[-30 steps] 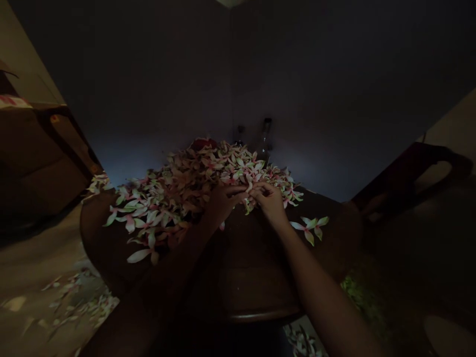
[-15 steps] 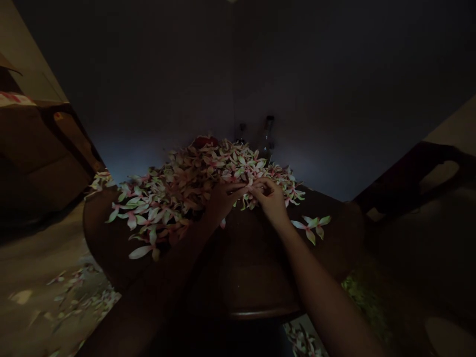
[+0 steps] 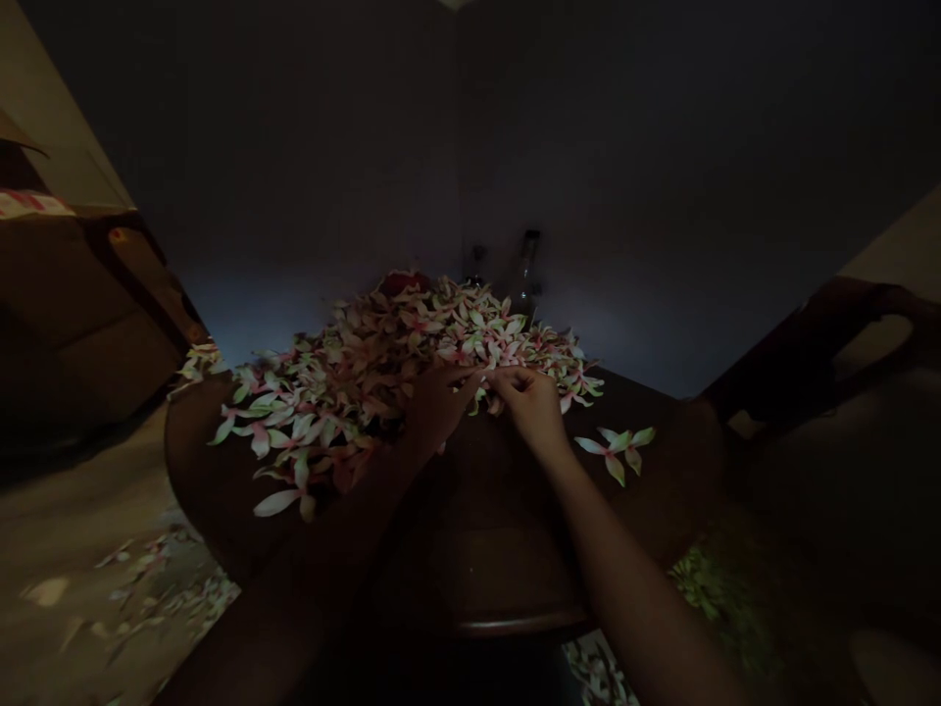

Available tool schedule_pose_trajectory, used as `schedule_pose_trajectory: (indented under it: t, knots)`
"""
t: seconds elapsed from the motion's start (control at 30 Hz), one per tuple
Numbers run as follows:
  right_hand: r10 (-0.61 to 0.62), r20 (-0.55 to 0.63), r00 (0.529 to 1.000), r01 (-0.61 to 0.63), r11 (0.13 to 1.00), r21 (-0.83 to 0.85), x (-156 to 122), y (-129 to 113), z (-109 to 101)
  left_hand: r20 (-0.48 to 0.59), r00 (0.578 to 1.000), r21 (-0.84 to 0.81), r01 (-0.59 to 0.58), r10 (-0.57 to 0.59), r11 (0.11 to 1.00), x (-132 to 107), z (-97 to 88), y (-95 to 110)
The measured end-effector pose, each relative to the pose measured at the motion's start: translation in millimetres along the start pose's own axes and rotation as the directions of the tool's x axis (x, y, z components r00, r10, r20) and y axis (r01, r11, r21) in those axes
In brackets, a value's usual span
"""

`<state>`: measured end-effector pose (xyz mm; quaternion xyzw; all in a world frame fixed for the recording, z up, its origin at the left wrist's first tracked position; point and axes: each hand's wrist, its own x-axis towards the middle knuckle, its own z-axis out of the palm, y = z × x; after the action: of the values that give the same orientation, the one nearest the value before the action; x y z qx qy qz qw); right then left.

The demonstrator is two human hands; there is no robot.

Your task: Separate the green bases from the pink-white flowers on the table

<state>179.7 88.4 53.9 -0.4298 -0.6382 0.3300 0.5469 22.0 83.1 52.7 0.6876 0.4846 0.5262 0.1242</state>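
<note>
2 hands [image 3: 439, 407] [image 3: 533, 410] among pink-white blossoms [image 3: 353, 392]

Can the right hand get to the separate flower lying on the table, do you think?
Probably yes: the right hand is close to that pink-and-white flower, and nothing seems to stand between them on the dark wooden table.

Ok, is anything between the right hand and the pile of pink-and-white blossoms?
Nothing visible does. The right hand is at the pile of pink-and-white blossoms' front edge, and the left hand lies beside it, to its left, not between.
</note>
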Motion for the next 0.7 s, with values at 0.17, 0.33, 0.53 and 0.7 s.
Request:
schedule_pose_trajectory:
  t: [0.17,0.33,0.53,0.7]
  knots:
    - [-0.041,0.007,0.999,0.041,0.998,0.038,0.2,2.3,0.4,-0.019,1.000,-0.020,0.000,-0.001,1.000,-1.1,1.4,1.4]
    - [-0.081,-0.010,0.997,0.082,0.994,0.069,-3.2,-1.4,1.7,-0.011,0.994,-0.086,0.108,-0.109,0.990,1.2,-1.4,3.5]
    - [-0.160,-0.089,0.983,0.158,0.987,-0.023,-11.5,-8.9,4.9,-0.095,0.978,-0.125,0.173,-0.186,0.977,11.2,-14.7,-4.8]
    - [-0.139,-0.081,0.987,0.137,0.990,-0.034,-12.1,-10.9,6.1,0.135,0.991,-0.149,0.032,-0.012,0.988,10.7,-16.3,5.0]
